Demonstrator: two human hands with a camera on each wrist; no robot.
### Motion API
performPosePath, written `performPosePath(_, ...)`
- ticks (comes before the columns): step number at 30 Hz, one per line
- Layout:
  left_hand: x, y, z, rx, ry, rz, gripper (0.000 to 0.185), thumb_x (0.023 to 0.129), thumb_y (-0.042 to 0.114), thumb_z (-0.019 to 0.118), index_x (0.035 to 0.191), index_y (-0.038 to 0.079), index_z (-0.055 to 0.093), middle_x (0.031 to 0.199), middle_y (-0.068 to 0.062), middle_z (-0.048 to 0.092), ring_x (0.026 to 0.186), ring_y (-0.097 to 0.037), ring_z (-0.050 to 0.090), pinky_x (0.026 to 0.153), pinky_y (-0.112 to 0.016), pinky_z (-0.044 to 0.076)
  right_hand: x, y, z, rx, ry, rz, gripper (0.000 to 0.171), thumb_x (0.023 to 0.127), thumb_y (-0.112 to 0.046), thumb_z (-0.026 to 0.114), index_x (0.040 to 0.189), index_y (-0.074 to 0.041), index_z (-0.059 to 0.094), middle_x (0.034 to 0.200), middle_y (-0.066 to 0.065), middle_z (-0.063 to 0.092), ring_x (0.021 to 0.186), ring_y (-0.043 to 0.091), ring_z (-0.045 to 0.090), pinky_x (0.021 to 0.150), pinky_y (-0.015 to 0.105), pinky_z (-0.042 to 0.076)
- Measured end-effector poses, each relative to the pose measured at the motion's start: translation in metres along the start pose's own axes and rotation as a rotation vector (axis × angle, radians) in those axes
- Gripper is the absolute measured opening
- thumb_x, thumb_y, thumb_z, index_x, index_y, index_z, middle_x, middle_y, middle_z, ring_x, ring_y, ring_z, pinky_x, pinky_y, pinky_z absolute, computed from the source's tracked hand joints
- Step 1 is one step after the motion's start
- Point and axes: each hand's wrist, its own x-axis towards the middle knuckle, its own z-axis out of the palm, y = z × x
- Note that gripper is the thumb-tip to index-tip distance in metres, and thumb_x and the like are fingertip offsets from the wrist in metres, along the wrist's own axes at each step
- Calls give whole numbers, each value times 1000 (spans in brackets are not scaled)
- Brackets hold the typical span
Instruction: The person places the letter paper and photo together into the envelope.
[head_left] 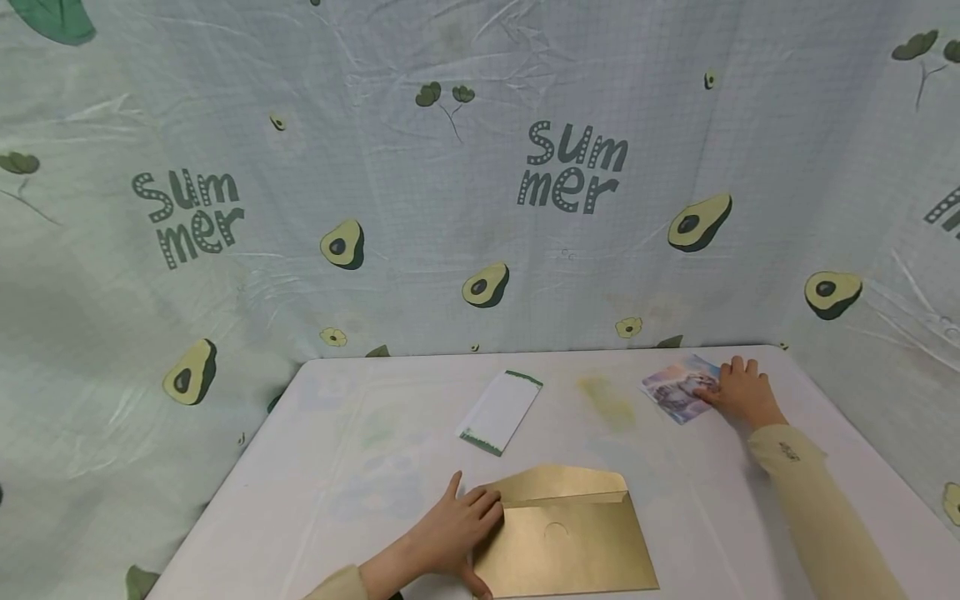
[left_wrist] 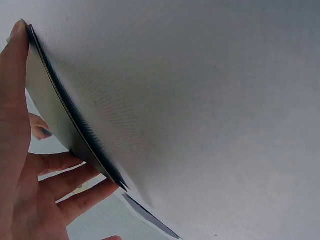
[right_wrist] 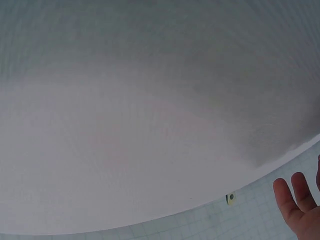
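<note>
A gold envelope [head_left: 577, 542] lies at the front of the table, its pointed flap folded out toward the back. My left hand [head_left: 453, 533] rests along the envelope's left side, thumb near the lower corner and spread fingers over the upper part. The left wrist view shows the envelope [left_wrist: 60, 110] edge-on between thumb and fingers. At the far right, my right hand [head_left: 746, 396] touches the right side of a colourful picture card [head_left: 675, 390] with its thumb. Its fingers extend past the card. The right wrist view shows only a few straight fingers [right_wrist: 287, 200]; the card is out of sight there.
A white slip with green patterned ends [head_left: 501, 412] lies behind the envelope. Light stains mark the white tabletop [head_left: 322, 467]. A printed avocado curtain [head_left: 420, 192] hangs behind the table and along both sides.
</note>
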Motion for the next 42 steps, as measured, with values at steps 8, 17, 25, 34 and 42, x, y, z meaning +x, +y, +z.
performPosePath(8, 0, -1, 1, -7, -1, 1, 96, 51, 88, 43, 113, 15, 44, 118, -1, 51, 109, -16, 50, 86, -54, 40, 2, 6, 4, 43, 8, 13, 74, 77, -46, 62, 101, 20, 39, 96, 39, 41, 90, 54, 40, 69, 58, 40)
performPosePath(17, 0, 0, 1, -6, -1, -1, 96, 51, 88, 43, 114, 15, 44, 118, -1, 51, 109, -16, 50, 86, -54, 40, 4, 12, 0, 177, -32, 20, 72, 74, -46, 64, 103, 14, 36, 94, 36, 49, 86, 52, 43, 67, 56, 38)
performPosePath(25, 0, 0, 2, -19, 2, -2, 96, 53, 88, 42, 114, 15, 44, 119, -1, 51, 110, -16, 49, 86, -55, 40, 1, 14, -12, 324, 45, 3, 43, 80, -25, 63, 98, 9, 44, 89, 29, 50, 78, 43, 47, 57, 46, 40)
performPosePath(34, 1, 1, 2, -15, -4, -6, 96, 53, 88, 42, 114, 15, 44, 119, -1, 51, 111, -17, 49, 87, -55, 39, -6, 20, -34, 540, 80, -15, 25, 84, -15, 60, 90, 8, 57, 92, 31, 55, 73, 37, 57, 58, 38, 48)
performPosePath(42, 1, 1, 3, -18, 9, -5, 96, 52, 88, 42, 114, 15, 44, 117, -1, 51, 110, -16, 49, 86, -55, 39, -16, 31, -52, 798, -180, 69, 42, 90, -26, 52, 106, 12, 51, 91, 19, 59, 67, 4, 54, 60, 26, 52)
